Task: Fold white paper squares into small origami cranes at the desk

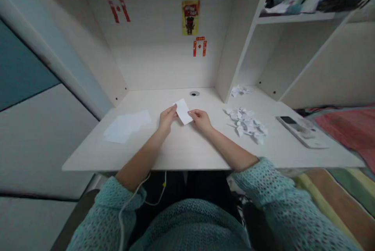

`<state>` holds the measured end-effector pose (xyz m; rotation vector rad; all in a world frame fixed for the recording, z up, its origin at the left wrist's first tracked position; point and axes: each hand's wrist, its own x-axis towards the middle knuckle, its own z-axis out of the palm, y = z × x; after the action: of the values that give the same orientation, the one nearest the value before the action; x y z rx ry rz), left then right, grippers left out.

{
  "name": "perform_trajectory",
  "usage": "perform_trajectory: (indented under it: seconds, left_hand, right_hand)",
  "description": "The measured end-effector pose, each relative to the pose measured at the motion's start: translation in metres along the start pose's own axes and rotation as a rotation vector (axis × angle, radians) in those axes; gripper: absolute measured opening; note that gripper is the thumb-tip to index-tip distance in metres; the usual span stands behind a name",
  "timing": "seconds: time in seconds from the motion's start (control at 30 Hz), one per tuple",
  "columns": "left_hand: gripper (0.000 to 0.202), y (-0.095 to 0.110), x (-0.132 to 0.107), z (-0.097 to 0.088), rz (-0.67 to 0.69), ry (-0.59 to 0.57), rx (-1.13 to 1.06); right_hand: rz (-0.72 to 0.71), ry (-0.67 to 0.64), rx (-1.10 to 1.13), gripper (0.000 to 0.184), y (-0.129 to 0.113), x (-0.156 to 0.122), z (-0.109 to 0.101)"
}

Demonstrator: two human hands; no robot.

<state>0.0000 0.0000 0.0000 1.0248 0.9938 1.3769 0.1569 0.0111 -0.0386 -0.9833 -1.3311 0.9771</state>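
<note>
The small, white, four-sided paper piece [183, 112] is over the pale, flat surface [190, 147], pinched between the left hand [168, 118] and right hand [201, 120]; probably light, easily creased, best held by opposite edges.

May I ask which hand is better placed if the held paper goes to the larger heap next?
Probably the right hand: it grips the paper and is nearer the heap. The left hand, also gripping, is nearer the flat sheets.
</note>
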Motion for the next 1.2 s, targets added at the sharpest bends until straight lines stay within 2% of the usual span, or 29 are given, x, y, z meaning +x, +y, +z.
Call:
perform_trajectory:
  seconds: [0.13, 0.23, 0.37, 0.47, 0.67, 0.8, 1.03, 1.2]
  left_hand:
    - [0.047, -0.004, 0.001, 0.001, -0.065, -0.099, 0.065]
    - [0.046, -0.007, 0.002, 0.0, -0.069, -0.103, 0.075]
    - [0.046, -0.01, 0.003, -0.002, -0.062, -0.107, 0.057]
    - [0.046, -0.011, 0.003, -0.002, -0.056, -0.106, 0.057]
    - [0.049, -0.009, 0.002, -0.003, -0.041, -0.06, 0.118]
    - [0.051, -0.006, 0.001, -0.003, -0.051, -0.094, 0.131]
    - [0.052, -0.003, 0.002, -0.002, -0.027, -0.077, 0.115]
    - [0.048, 0.001, 0.006, -0.002, 0.028, -0.087, 0.161]
  right_hand:
    - [0.03, 0.039, 0.046, 0.036, -0.004, 0.004, -0.002]
    - [0.046, 0.051, 0.027, 0.034, -0.006, 0.004, -0.001]
    - [-0.048, 0.112, -0.09, 0.037, -0.012, -0.002, 0.001]
    - [-0.131, 0.047, -0.235, 0.034, -0.019, -0.009, 0.004]
    - [-0.185, 0.0, -0.331, 0.047, -0.029, -0.017, 0.007]
    - [-0.178, -0.046, -0.243, 0.048, -0.028, -0.016, 0.007]
    - [-0.064, -0.135, -0.006, 0.058, -0.019, -0.007, 0.006]
    - [-0.169, -0.16, -0.14, 0.057, -0.024, -0.009, -0.003]
